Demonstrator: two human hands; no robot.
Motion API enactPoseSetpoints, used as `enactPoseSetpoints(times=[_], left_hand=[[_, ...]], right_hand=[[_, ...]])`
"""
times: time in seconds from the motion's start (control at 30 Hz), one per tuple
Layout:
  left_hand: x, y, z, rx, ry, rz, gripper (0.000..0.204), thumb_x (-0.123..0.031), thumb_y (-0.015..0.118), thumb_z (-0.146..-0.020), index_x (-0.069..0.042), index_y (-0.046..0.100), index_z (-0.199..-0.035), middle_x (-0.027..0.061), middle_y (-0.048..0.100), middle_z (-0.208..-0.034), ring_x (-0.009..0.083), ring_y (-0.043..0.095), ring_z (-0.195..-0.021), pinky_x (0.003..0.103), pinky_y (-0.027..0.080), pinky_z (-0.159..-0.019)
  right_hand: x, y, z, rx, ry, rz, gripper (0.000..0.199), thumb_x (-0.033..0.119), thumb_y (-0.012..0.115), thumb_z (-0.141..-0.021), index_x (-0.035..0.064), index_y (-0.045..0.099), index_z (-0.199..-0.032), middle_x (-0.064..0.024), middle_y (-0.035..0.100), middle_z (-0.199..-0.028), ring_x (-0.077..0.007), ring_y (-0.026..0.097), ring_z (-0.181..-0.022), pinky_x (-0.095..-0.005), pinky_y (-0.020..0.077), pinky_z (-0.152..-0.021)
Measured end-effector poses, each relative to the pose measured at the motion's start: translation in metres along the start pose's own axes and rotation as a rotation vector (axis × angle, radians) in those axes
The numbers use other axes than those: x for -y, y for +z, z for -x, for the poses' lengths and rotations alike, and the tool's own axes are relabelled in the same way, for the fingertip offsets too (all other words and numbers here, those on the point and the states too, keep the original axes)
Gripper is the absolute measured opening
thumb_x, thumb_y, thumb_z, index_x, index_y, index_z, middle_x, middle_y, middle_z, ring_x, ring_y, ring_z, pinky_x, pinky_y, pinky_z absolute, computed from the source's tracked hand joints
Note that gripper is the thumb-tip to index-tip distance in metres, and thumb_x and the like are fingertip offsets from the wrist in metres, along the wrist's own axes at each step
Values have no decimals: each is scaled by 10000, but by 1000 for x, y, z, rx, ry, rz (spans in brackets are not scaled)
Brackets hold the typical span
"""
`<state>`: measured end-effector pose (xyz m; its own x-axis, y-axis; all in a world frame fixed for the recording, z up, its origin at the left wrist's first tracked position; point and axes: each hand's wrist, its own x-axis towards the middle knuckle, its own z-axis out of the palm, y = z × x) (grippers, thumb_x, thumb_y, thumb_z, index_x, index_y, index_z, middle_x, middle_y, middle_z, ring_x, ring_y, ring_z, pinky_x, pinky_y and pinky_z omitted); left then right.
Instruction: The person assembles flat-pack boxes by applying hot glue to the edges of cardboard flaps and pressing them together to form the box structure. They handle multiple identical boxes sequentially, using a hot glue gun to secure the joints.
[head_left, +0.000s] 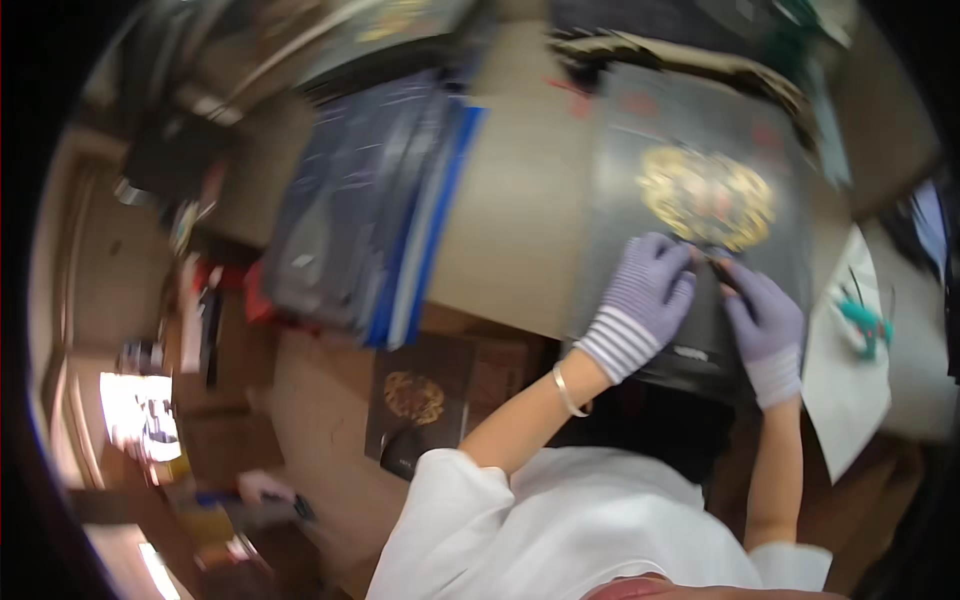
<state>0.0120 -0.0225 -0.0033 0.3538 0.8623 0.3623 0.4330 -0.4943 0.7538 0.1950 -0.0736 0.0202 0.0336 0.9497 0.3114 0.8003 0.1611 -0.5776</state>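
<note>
Both my hands wear thin purple gloves with pale cuffs; the left cuff is striped. They meet over a dark grey flat panel [630, 150], which bears a gold ring-shaped emblem [655, 190] and red marks near its far edge. Just below the emblem, my left hand [648, 298] has its fingers bent and closed. Close beside it, my right hand [765, 315] is closed too, with thumb and fingers pinched together. A small dark bit shows between the fingertips of the two hands, but blur hides what it is.
Left of the panel lies a stack of dark sheets [335, 210] with blue edges. A similar emblem-printed panel [440, 380] sits lower, near my left elbow. At right, a teal tool [868, 325] rests on a white sheet [840, 400]. Dark material [660, 30] lies beyond the panel.
</note>
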Motion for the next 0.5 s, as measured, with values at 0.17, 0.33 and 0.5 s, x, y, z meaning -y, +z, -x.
enactPoseSetpoints(times=[0.17, 0.33, 0.5], left_hand=[[12, -47, -45, -133, -479, -690, 626, -462, 816, -711, -20, 654, -1124, 194, 608, -1115, 361, 562, -1094, 420, 464, -980], [22, -80, -45, 213, -635, -485, 467, -445, 699, -808, -51, 714, -1058, 214, 696, -1058, 366, 669, -991, 414, 523, -908], [66, -117, -35, -69, -391, -408, 343, -406, 673, -828, -78, 761, -877, 144, 726, -871, 331, 698, -825, 416, 562, -791]], right_hand=[[-19, -25, 33, -198, 49, -169, 302, -5, 579, -914, -21, 648, -1208, -113, 717, -1088, -158, 650, -829, -275, 510, -762], [-53, -25, 60, -281, -44, -191, 321, -25, 532, -938, -28, 633, -1243, -43, 701, -1046, -45, 504, -722, -194, 440, -669], [-82, -40, 82, -264, 57, -228, 306, 17, 527, -981, 1, 636, -1267, 35, 585, -850, -24, 418, -662, -180, 364, -595]])
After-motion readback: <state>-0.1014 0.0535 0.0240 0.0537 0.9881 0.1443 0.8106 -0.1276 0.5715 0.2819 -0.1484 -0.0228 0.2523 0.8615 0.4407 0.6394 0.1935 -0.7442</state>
